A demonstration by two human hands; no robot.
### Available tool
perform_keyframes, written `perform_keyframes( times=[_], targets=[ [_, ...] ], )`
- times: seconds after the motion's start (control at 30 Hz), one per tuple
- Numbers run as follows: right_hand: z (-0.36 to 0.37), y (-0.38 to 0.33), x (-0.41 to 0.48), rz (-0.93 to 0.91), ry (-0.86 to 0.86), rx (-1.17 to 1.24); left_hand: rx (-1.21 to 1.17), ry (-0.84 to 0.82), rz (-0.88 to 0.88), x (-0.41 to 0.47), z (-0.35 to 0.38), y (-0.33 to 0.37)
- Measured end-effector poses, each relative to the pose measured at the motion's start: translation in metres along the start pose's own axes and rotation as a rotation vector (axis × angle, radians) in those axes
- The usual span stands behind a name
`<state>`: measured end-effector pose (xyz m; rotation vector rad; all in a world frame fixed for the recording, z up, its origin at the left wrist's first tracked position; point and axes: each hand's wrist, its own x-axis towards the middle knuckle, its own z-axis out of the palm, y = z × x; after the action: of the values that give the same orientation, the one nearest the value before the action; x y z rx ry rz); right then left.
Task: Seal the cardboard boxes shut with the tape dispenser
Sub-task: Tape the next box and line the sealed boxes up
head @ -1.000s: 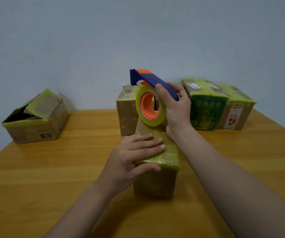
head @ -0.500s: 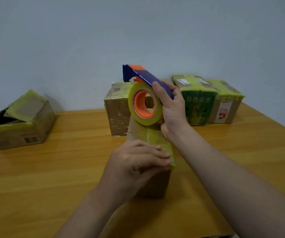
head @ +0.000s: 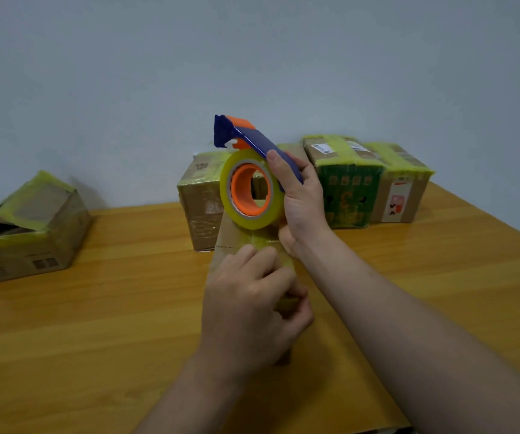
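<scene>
Lettering is scarce from my seat. Just right of the right grip (head: pixel 302 202) stands a green box (head: pixel 349 195) with a large "3" on its face and rows of small characters I cannot read. A white printed label sits on its taped top. Further right, against it, a brown box (head: pixel 409 198) carries a white and red sticker with black marks, illegible. Behind the grips a third taped box (head: pixel 202 211) shows a dark print near its top edge, too blurred to read. Well to the left of the left grip (head: pixel 246 308), an open box (head: pixel 27 245) with raised flaps has a barcode-like block on its side. The frame cuts off its left end.

The right grip is curled round the blue handle of the tape dispenser (head: pixel 252 142). Its yellowish tape roll (head: pixel 252 219), on an orange hub, rests on the far end of the small cardboard box (head: pixel 227 236) on the table (head: pixel 95 308). The left grip is curled over that box's taped near end, holding it. It hides most of the box, and I cannot tell whether it also pinches tape.
</scene>
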<state>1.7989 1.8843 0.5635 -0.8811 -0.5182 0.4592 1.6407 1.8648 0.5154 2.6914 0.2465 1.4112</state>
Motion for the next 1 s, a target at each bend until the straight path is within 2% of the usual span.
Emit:
perform_keyframes(
  times=[0.07, 0.13, 0.23, 0.43, 0.53, 0.6, 0.67, 0.73, 0.83, 1.0],
  targets=[
    [0.001, 0.001, 0.0, 0.007, 0.005, 0.001, 0.08, 0.038, -0.104, -0.003, 0.003, 0.005],
    [0.002, 0.002, 0.001, 0.012, -0.006, 0.011, 0.197, 0.024, -0.302, -0.006, 0.002, 0.005],
    [0.004, 0.003, 0.002, 0.019, -0.017, 0.019, 0.237, 0.04, -0.505, -0.011, 0.003, 0.001],
    [0.005, 0.004, 0.002, 0.012, -0.048, -0.005, 0.211, 0.029, -0.463, -0.008, 0.009, 0.004],
    [0.0, 0.003, 0.001, 0.024, -0.023, 0.019, 0.201, 0.008, -0.362, -0.011, 0.007, -0.005],
    [-0.002, 0.002, 0.001, 0.031, -0.004, 0.035, -0.016, 0.043, -0.313, -0.016, 0.001, -0.025],
    [-0.004, 0.002, 0.002, 0.036, 0.018, 0.069, -0.381, 0.21, -0.363, -0.019, -0.001, -0.043],
    [-0.002, 0.002, 0.002, 0.044, 0.03, 0.093, -0.557, 0.366, -0.454, -0.021, 0.006, -0.049],
    [-0.002, 0.005, 0.002, 0.053, 0.026, 0.108, -0.654, 0.417, -0.522, -0.017, 0.016, -0.047],
    [-0.003, 0.004, 0.001, 0.044, 0.02, 0.141, -0.653, 0.399, -0.568, -0.016, 0.011, -0.045]
  ],
)
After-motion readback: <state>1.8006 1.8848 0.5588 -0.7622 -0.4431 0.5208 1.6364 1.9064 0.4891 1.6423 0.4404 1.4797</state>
